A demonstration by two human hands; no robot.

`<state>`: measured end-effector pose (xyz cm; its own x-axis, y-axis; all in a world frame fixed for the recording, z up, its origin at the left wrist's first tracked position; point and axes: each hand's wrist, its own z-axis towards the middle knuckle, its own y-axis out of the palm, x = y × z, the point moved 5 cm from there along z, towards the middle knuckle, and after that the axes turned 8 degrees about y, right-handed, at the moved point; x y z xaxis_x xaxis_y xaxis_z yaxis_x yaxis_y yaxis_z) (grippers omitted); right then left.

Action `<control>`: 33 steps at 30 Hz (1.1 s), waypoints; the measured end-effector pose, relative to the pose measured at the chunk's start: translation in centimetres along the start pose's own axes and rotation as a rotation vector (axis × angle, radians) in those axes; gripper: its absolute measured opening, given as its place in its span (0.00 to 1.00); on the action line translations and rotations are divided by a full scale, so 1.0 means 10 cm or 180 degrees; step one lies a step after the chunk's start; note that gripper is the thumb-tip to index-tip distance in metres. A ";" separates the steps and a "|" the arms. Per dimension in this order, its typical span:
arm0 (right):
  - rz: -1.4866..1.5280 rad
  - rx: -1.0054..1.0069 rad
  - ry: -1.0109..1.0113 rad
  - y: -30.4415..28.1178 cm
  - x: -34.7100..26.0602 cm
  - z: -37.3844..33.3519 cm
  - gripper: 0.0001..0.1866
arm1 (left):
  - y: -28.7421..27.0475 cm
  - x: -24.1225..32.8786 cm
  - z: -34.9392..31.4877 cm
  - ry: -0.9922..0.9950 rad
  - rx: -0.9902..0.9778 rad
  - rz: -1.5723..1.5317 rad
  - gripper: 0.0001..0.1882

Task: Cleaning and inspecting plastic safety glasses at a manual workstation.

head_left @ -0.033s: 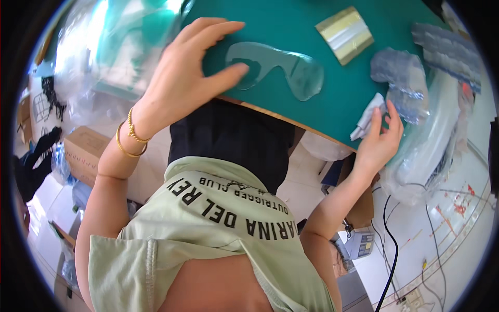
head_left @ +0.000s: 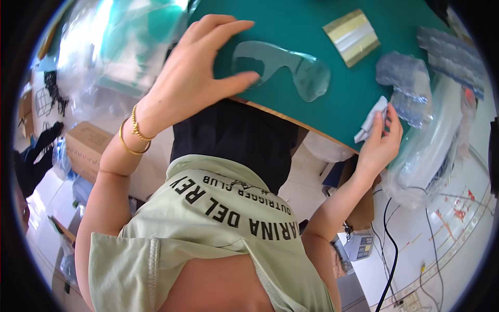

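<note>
A clear visor-shaped lens (head_left: 312, 78), with a notch in its lower edge, lies on the green tabletop (head_left: 291, 21). Over its left end, my left hand (head_left: 200, 67) is open, thumb and fingers spread apart. The thumb overlaps the lens in the picture; whether it touches cannot be told. At the table's right front edge my right hand (head_left: 382, 140) is closed on a folded whitish cloth (head_left: 373, 120), pinched between thumb and fingers.
Bubble-wrap pouches (head_left: 403, 78) lie right of the cloth, beside a large clear plastic bag (head_left: 434, 151). Farther back sits a yellow-edged flat packet (head_left: 352, 37). Plastic-wrapped goods (head_left: 125, 47) fill the left. A cardboard box (head_left: 89, 148) and black cable (head_left: 393, 244) are below.
The whole view has shifted slightly, so table things sit a little farther right. My left hand has moved slightly right and its thumb lower. The right hand keeps the cloth.
</note>
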<state>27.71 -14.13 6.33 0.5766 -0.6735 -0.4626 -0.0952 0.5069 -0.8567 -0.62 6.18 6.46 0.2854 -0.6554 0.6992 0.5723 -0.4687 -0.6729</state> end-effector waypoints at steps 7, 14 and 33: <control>0.0582 -0.0452 -0.0448 0.12 -0.61 -0.17 0.10 | 0.10 -0.07 -0.11 0.0169 -0.0140 0.0282 0.37; 0.1363 -0.1380 -0.2393 0.81 -1.66 -0.60 0.08 | 0.11 -0.07 -0.10 0.0078 -0.0047 0.0117 0.34; 0.1153 -0.1167 -0.2872 0.77 -1.62 -0.54 0.07 | 0.00 -0.01 0.01 -0.0267 -0.0303 -0.0175 0.31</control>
<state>13.22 -2.21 5.96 0.8429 0.2161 -0.4927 -0.5376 0.3022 -0.7872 -0.58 6.24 6.41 0.3213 -0.5773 0.7506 0.5143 -0.5592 -0.6502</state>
